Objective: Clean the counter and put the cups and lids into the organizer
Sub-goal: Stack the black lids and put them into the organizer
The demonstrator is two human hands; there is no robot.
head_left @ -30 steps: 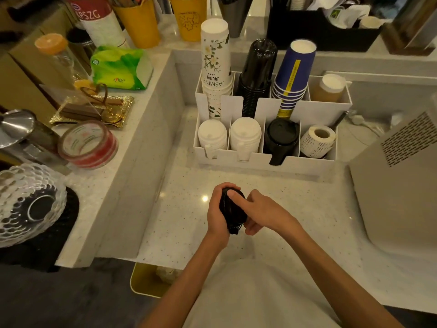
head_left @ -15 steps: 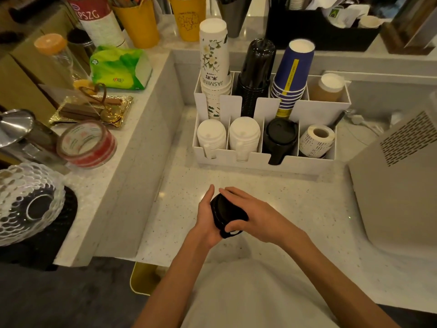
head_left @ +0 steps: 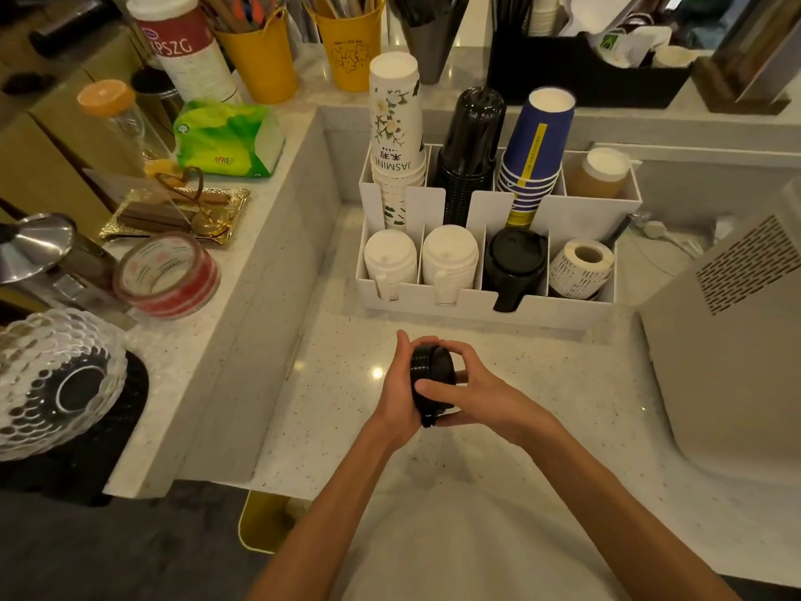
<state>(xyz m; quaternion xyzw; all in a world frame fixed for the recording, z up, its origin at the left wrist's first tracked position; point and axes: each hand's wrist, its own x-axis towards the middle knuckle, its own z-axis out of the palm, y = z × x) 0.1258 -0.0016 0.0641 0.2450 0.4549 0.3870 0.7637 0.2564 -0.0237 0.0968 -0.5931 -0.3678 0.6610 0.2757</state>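
Note:
A small stack of black lids (head_left: pixel 429 370) is held on edge between both hands above the counter (head_left: pixel 563 383). My left hand (head_left: pixel 398 392) presses flat against its left side and my right hand (head_left: pixel 472 394) wraps over its right side. Behind stands the white organizer (head_left: pixel 472 308). Its back row holds white jasmine cups (head_left: pixel 394 136), black cups (head_left: pixel 470 149) and blue cups (head_left: pixel 535 154). Its front row holds two stacks of white lids (head_left: pixel 390 258), black lids (head_left: pixel 513 264) and a label roll (head_left: pixel 581 266).
A raised ledge on the left carries a tape roll (head_left: pixel 167 273), a gold tray (head_left: pixel 177 214), a green tissue pack (head_left: pixel 227 138) and a glass bowl (head_left: pixel 52 379). A beige machine (head_left: pixel 737 340) fills the right side. Yellow buckets (head_left: pixel 260 58) stand at the back.
The hands have carried the black lids a little forward toward the organizer. The left hand has opened flat against the stack while the right fingers shifted over its top.

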